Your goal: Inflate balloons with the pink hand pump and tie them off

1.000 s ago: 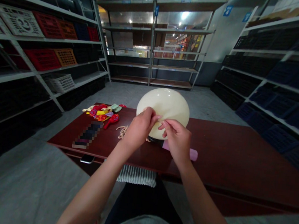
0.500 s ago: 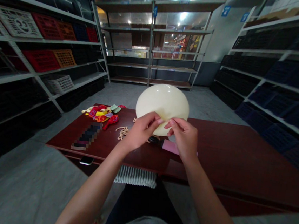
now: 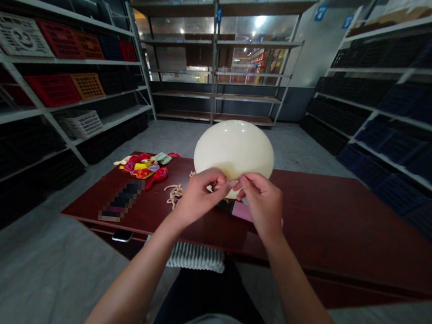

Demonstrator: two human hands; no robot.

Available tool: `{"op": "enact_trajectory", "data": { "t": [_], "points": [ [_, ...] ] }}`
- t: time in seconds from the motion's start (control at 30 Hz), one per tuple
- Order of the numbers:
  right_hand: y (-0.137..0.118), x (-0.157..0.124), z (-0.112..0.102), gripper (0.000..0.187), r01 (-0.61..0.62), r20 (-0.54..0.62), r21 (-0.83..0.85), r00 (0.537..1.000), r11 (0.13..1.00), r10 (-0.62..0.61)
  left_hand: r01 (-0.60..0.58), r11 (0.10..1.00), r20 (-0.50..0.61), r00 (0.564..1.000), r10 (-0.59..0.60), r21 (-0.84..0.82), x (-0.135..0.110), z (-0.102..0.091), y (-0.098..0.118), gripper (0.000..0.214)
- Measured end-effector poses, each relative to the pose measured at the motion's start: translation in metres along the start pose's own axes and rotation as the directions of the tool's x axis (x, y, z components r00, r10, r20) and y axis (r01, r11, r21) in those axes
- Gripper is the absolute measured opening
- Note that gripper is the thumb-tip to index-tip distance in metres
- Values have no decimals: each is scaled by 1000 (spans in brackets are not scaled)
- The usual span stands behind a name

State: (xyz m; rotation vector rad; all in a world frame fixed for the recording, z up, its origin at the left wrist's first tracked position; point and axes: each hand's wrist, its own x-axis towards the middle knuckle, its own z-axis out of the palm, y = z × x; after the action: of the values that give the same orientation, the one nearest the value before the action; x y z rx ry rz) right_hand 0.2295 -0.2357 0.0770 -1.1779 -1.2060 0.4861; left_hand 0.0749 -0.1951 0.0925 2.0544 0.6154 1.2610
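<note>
An inflated cream balloon (image 3: 234,148) is held up over the dark red table (image 3: 327,229). My left hand (image 3: 197,198) and my right hand (image 3: 260,203) meet at its lower end, fingers pinched together on the balloon's neck. The neck itself is hidden behind my fingertips. Below my right hand lies a pink cylinder-shaped object (image 3: 242,211) on the table. A small heap of pale rubber bands (image 3: 174,192) lies just left of my left hand.
A pile of flat coloured balloons (image 3: 145,165) lies at the table's far left, with a blurred dark object (image 3: 120,201) nearer me. A phone (image 3: 121,235) sits under the table edge. Shelving with crates lines both sides and the back.
Both hands have lifted the balloon slightly higher off the table and shifted their pinch at its neck. The pink object shows more below my right hand.
</note>
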Motion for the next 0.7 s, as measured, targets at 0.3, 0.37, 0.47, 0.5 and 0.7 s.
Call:
{"op": "enact_trajectory", "data": {
  "t": [0.3,0.37,0.47,0.5,0.7],
  "points": [
    [2,9,-10,22,-110,29,98,994,989,107,-95,978,139,983,122,-185,-4,-1,2,32],
    [2,8,-11,22,-119,32,110,993,987,116,-81,974,146,983,114,-213,-5,-3,2,31],
    [1,6,-12,21,-114,16,129,993,985,113,-2,978,120,992,27,-207,-6,-3,1,22],
    [0,6,-12,20,-108,14,133,994,985,107,9,980,106,994,12,-201,-7,-3,1,18],
    [1,9,-13,21,-119,27,142,993,983,116,-48,974,62,996,63,-220,-8,2,1,24]
  ]
}}
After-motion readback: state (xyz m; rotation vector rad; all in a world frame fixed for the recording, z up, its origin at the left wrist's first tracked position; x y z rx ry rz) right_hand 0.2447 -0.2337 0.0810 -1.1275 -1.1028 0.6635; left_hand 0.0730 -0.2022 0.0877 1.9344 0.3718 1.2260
